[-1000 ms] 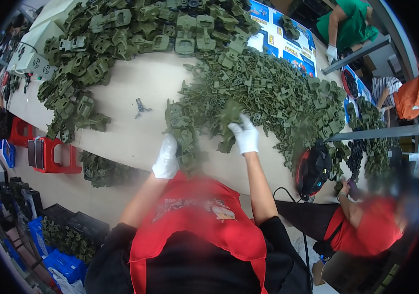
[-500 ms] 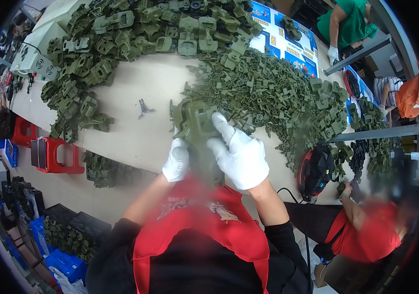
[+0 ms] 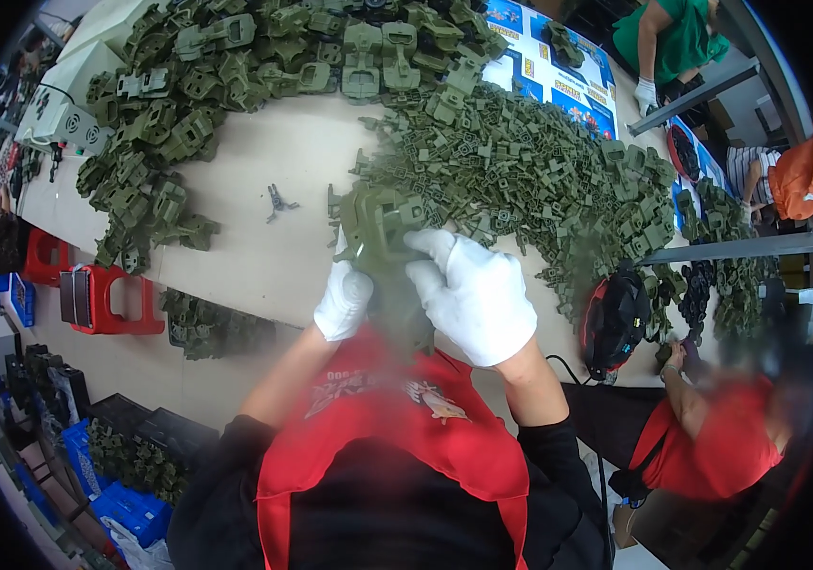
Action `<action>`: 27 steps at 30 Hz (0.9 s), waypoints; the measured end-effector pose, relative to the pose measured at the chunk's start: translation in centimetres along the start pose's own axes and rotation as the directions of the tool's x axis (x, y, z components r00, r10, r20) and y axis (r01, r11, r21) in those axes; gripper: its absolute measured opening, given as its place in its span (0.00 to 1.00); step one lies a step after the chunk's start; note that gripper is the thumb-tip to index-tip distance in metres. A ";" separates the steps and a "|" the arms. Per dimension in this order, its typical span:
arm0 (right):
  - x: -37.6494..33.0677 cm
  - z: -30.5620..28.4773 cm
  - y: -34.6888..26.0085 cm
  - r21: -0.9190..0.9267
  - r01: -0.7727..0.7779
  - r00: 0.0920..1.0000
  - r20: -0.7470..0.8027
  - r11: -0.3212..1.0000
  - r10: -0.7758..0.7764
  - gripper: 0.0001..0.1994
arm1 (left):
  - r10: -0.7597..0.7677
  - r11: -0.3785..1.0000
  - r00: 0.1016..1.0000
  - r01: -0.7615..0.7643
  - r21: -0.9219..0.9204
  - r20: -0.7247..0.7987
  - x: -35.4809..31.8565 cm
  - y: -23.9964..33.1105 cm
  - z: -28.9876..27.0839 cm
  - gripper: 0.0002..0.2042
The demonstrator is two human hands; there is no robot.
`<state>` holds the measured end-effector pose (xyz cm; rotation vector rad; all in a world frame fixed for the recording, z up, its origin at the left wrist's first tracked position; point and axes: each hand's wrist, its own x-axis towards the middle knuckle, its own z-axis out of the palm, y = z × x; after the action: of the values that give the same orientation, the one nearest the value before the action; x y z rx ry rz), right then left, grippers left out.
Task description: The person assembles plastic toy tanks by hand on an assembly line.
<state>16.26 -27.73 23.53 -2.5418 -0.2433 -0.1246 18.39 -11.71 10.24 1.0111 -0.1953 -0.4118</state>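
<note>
Between my hands is an olive-green plastic toy vehicle body (image 3: 375, 228), held up over the near edge of the table; its lower part is blurred. My left hand (image 3: 344, 302), in a white glove, grips its left side, with some fingers hidden behind it. My white-gloved right hand (image 3: 482, 302) is closed at its right side, thumb and fingers bent against the shell. Whether a smaller part is pinched there, I cannot tell. Just beyond lies a heap of small olive-green plastic parts (image 3: 492, 166). A small dark grey three-pronged piece (image 3: 278, 203) lies alone on the table to the left.
Toy vehicle bodies (image 3: 274, 57) are piled along the far and left sides of the pale table (image 3: 264, 157). To the right sit a black-and-red bag (image 3: 615, 323) and a metal frame bar (image 3: 729, 251). A person in red (image 3: 710, 437) works at the right; red stools (image 3: 122, 302) stand left.
My right hand has shifted slightly right, its fingers still against the vehicle body. The left hand keeps its hold, and the body has barely moved.
</note>
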 end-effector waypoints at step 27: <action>3.5 2.6 3.2 0.100 0.063 0.998 -0.016 0.993 -0.062 0.14 | -0.108 0.979 0.994 0.109 -0.172 0.013 1.3 2.5 3.2 0.33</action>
<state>20.38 -28.43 20.15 -2.4333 -0.3168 -0.1488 19.11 -13.61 14.03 0.8529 -0.1060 -0.5215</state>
